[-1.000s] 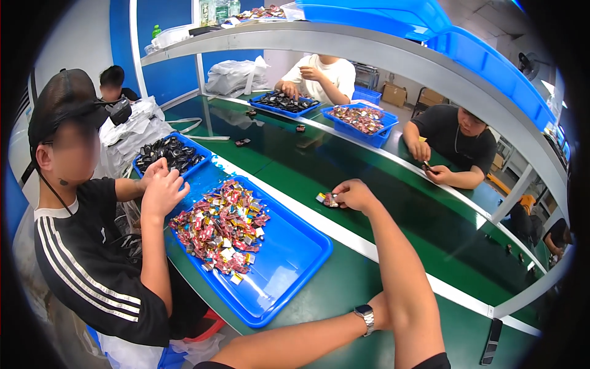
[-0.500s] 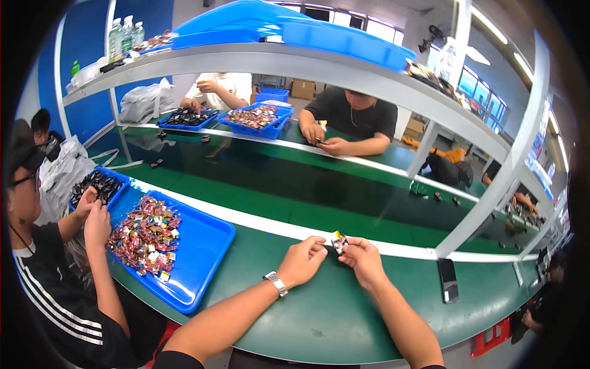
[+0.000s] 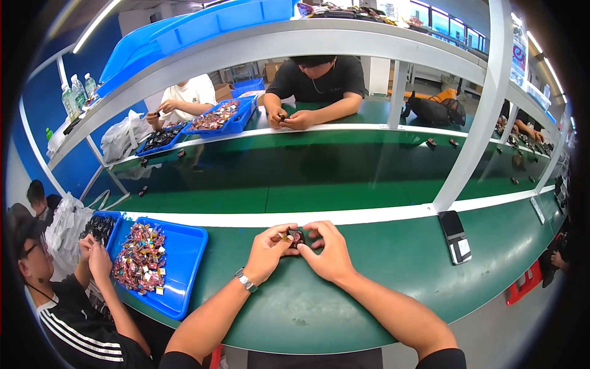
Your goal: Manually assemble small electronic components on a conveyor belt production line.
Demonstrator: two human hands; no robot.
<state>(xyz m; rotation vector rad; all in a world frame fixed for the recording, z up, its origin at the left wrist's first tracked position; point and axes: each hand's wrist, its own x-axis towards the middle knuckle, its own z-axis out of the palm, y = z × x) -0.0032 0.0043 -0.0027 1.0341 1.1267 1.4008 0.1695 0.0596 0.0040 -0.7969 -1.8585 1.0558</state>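
Note:
A small dark electronic part with reddish innards [image 3: 296, 238] sits between my two hands over the near green table. My left hand [image 3: 265, 252] is closed, its thumb and fingers pinching the part's left side, where a bit of yellow shows. My right hand [image 3: 329, 253] has its thumb against the part's lower right edge, with the fingers curled above it. The fingers partly cover the part, so its exact kind cannot be made out. To the left lies a blue tray [image 3: 187, 270] holding a heap of small reddish flexible circuit pieces [image 3: 141, 257].
A phone [image 3: 455, 237] lies to the right. Beyond the white rail [image 3: 362, 215] runs a green belt with several small parts. A shelf post [image 3: 479, 104] rises at the right. At left a co-worker [image 3: 74, 307] sits near a tray of black parts [image 3: 101, 229]; others work opposite.
My view has turned right. My hands have come together; the piece that was in my right hand's fingers is now between both hands, and my left hand has closed on it.

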